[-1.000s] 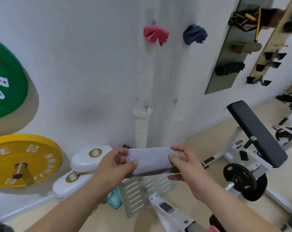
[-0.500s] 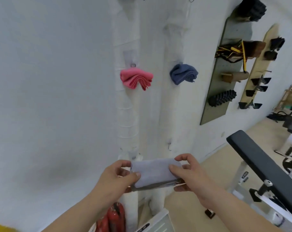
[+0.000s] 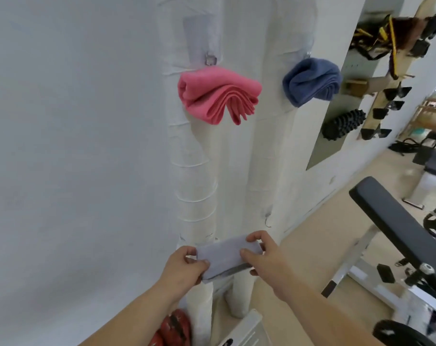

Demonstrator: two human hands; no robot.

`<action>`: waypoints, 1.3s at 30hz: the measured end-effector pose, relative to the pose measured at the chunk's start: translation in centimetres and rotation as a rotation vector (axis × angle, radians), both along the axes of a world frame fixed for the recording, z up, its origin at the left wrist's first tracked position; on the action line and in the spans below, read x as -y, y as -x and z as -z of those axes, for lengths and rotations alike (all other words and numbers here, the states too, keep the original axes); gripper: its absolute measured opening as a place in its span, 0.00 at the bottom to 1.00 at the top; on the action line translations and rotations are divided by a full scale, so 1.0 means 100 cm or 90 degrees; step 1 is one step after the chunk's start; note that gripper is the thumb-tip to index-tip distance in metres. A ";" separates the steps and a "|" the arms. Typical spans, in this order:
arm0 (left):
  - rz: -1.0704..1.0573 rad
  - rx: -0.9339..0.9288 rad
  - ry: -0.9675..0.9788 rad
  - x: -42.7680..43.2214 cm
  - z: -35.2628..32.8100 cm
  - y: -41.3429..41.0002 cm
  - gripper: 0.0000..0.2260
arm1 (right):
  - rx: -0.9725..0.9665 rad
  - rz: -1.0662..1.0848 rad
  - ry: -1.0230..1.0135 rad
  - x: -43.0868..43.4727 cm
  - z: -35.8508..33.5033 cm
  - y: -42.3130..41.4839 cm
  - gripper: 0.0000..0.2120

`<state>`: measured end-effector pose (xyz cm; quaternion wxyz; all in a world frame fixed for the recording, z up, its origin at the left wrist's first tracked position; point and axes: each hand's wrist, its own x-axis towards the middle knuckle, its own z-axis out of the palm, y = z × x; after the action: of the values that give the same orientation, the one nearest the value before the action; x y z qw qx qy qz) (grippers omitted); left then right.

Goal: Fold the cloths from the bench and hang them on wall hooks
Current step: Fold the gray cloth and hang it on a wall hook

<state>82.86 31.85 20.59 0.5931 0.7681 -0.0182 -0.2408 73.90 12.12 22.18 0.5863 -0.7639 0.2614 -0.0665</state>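
Both hung cloths look bigger and closer than they did half a second ago, so the person has moved nearer the wall. The folded grey cloth (image 3: 228,255) stays low in the middle of the frame, held flat in the air between two hands. The left hand (image 3: 184,267) pinches its left end with thumb and fingers. The right hand (image 3: 264,255) pinches its right end the same way.

I think the folding of this cloth is done and only the hanging is left. A pink cloth (image 3: 217,96) and a blue cloth (image 3: 311,81) already hang up high on the white pipes (image 3: 194,183). A small bare hook (image 3: 268,219) sits just above the right hand, and nothing is in its way.

The black bench (image 3: 396,226) is at the right, and I see no cloths on the part that shows. A black bumpy roller (image 3: 343,123) sits on a wall rack at the upper right. Something red (image 3: 174,325) sits at the bottom by the pipes.
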 end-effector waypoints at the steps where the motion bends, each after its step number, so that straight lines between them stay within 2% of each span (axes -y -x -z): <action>1: -0.001 -0.003 -0.014 0.004 0.007 -0.008 0.10 | -0.011 0.004 -0.004 0.003 0.008 -0.010 0.09; 8: -0.041 -0.070 -0.082 0.016 0.075 -0.046 0.12 | -0.108 -0.046 -0.014 0.016 0.080 -0.063 0.11; 11: -0.100 -0.076 -0.104 0.018 0.104 -0.050 0.08 | -0.127 -0.113 0.017 0.015 0.106 -0.080 0.12; 16: -0.153 -0.061 -0.185 0.029 0.132 -0.058 0.03 | -0.188 -0.192 0.171 0.004 0.131 -0.107 0.16; 20: -0.183 -0.048 -0.243 0.038 0.123 -0.055 0.06 | -0.226 -0.242 0.271 0.006 0.141 -0.116 0.21; 23: -0.164 0.092 -0.305 0.039 0.114 -0.054 0.10 | -0.253 -0.276 0.393 0.008 0.138 -0.117 0.21; 26: 0.065 0.320 -0.400 0.041 0.116 -0.057 0.06 | -0.213 -0.323 0.544 0.001 0.133 -0.117 0.21; 27: 0.132 0.358 -0.426 0.038 0.119 -0.059 0.07 | -0.215 -0.331 0.552 0.001 0.133 -0.116 0.20; 30: 0.213 0.389 -0.414 0.031 0.126 -0.056 0.08 | -0.262 -0.324 0.473 0.006 0.143 -0.116 0.17; 33: 0.226 0.382 -0.358 0.029 0.134 -0.046 0.09 | -0.259 -0.286 0.282 0.008 0.150 -0.111 0.14; 36: 0.212 0.351 -0.352 0.030 0.133 -0.040 0.15 | -0.274 -0.245 0.148 0.005 0.154 -0.106 0.20; 39: 0.228 0.306 -0.335 0.029 0.127 -0.039 0.16 | -0.318 -0.244 0.092 0.003 0.152 -0.105 0.22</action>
<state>86.73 28.98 7.86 0.3038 0.9129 -0.2277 -0.1499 84.37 11.83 6.97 0.4498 -0.8316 0.2437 0.2164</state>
